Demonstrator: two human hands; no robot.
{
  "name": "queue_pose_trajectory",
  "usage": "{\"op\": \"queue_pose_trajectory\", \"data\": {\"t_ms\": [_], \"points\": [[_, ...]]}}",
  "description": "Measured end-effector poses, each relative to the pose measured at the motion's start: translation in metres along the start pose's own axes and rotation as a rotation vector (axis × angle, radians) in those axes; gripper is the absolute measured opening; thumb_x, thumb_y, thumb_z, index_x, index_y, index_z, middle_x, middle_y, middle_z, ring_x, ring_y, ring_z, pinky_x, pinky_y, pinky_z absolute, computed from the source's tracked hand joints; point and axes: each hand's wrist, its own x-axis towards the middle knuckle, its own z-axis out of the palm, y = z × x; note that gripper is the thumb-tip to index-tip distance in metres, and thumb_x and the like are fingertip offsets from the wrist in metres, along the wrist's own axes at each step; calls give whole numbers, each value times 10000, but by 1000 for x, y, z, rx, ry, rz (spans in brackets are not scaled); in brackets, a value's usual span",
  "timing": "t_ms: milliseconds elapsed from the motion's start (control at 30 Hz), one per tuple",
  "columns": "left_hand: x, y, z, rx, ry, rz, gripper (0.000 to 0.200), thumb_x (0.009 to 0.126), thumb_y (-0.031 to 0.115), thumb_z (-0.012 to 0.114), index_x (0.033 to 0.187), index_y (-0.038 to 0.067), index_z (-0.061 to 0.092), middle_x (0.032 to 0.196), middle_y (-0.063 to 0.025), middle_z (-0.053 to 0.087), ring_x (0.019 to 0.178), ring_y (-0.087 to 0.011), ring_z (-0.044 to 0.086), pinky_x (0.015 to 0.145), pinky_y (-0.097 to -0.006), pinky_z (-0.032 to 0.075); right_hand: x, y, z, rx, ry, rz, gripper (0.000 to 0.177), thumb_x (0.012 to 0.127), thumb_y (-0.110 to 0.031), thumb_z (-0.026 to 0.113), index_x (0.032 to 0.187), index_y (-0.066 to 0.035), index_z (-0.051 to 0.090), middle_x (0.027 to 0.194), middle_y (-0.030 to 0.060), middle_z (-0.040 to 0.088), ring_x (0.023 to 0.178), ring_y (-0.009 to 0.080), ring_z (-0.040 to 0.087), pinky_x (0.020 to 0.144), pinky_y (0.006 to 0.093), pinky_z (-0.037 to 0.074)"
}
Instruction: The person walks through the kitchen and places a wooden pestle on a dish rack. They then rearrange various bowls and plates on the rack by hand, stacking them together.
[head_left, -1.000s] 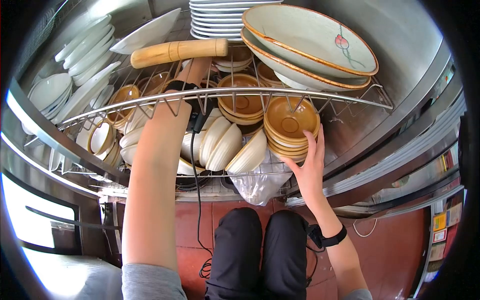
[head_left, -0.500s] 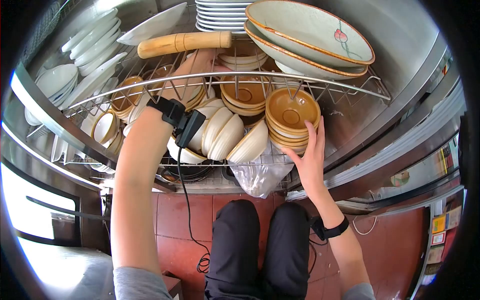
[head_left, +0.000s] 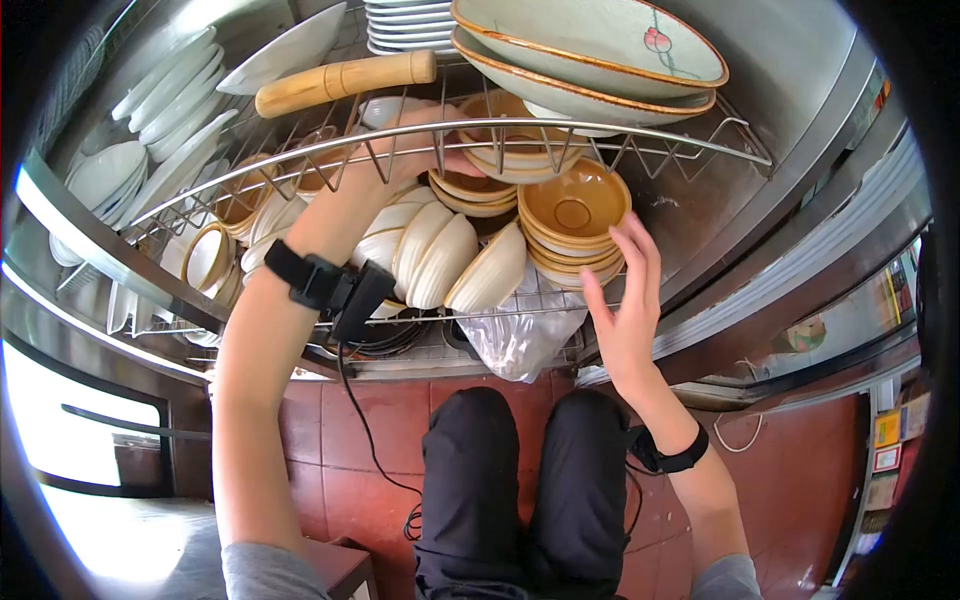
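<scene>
Behind the upper wire rail, my left hand (head_left: 428, 142) grips the left side of a small stack of brown-lined bowls (head_left: 520, 158); its fingers are partly hidden by the wires and bowls. The held bowls overlap the back of another brown bowl stack (head_left: 572, 207) at the front right of the lower rack. My right hand (head_left: 632, 290) is beside that stack, fingers apart and fingertips at its right rim. To the left, several white ribbed bowls (head_left: 440, 258) lean on their sides, and further brown bowls (head_left: 470, 188) sit just behind them.
The upper wire rack (head_left: 640, 135) crosses above the bowls. It carries large oval dishes (head_left: 590, 50), a wooden rolling pin (head_left: 345, 82) and white plates (head_left: 410, 25). A plastic bag (head_left: 520, 340) hangs below the lower rack. A cable (head_left: 372, 440) trails from my left wrist.
My left hand has brought the bowl stack from the back toward the right and nearer. The right hand's fingers have loosened slightly from the front stack. The view has shifted a little.
</scene>
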Motion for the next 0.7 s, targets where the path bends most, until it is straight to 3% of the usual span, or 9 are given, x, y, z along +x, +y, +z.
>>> {"op": "queue_pose_trajectory", "data": {"t_ms": [33, 133, 167, 267, 300, 433, 533, 567, 700], "points": [[2, 1, 6, 53, 36, -66, 189, 881, 94, 515, 949, -73, 570, 874, -174, 620, 810, -284, 655, 709, -383, 590, -1, -3, -2, 36, 19, -14, 355, 837, -75, 611, 1155, 10, 476, 1211, 200, 478, 1086, 323, 520, 918, 420, 440], [-36, 11, 39, 108, 79, -29, 209, 865, 101, 534, 964, -80, 563, 859, -181, 614, 779, -282, 657, 689, -373, 594, -3, -13, -7, 612, -100, 450, 274, 866, -50, 574, 1119, 18, 494, 1180, 183, 497, 1001, 268, 577, 825, 385, 509], [-42, 11, 45, 139, 95, -53, 222, 846, 93, 548, 984, -80, 557, 875, -182, 613, 778, -279, 656, 690, -369, 591, 1, -16, -10, 666, -181, 430, 320, 957, -153, 433, 1232, 7, 402, 1151, 173, 519, 970, 261, 584, 775, 373, 528], [-58, 7, 58, 235, 141, -129, 300, 790, 68, 590, 1045, -81, 538, 924, -185, 610, 773, -273, 655, 693, -357, 583, 13, -21, -11, 1020, -250, 685, 425, 987, -270, 324, 1321, -11, 290, 1192, 184, 499, 1015, 292, 577, 794, 401, 531], [-73, 6, 82, 289, 181, -124, 282, 781, 89, 619, 1034, -10, 542, 865, -122, 626, 703, -156, 634, 649, -253, 559, 17, -26, -12, 1121, -333, 758, 508, 987, -358, 240, 1367, -24, 201, 1256, 186, 467, 1070, 320, 556, 834, 448, 517], [-95, 1, 107, 436, 215, -159, 337, 778, 112, 645, 1061, 24, 486, 857, -85, 624, 680, -100, 614, 523, -196, 475, 17, -34, -21, 1299, -361, 903, 543, 957, -392, 301, 1349, -18, 259, 1318, 161, 435, 1126, 314, 523, 911, 479, 462], [-107, -7, 118, 395, 213, -155, 355, 776, 105, 649, 1078, 41, 474, 870, -87, 625, 690, -109, 618, 524, -204, 474, 17, -34, -39, 1429, -358, 998, 500, 936, -224, 412, 1362, -59, 208, 1315, 153, 401, 1166, 306, 490, 872, 459, 506], [-109, -8, 121, 416, 215, -162, 372, 780, 90, 645, 1096, 40, 455, 917, -107, 616, 726, -130, 623, 551, -221, 494, 20, -37, -45, 1427, -360, 1032, 492, 920, -188, 436, 1355, -55, 249, 1307, 134, 418, 1170, 268, 490, 903, 445, 486], [-118, -26, 134, 475, 196, -155, 387, 805, 74, 616, 1126, 19, 407, 1023, -145, 584, 831, -171, 628, 609, -260, 532, 17, -42, -61, 1247, -342, 1112, 502, 892, -129, 459, 1352, -45, 276, 1302, 120, 428, 1180, 228, 481, 922, 400, 468]]}}
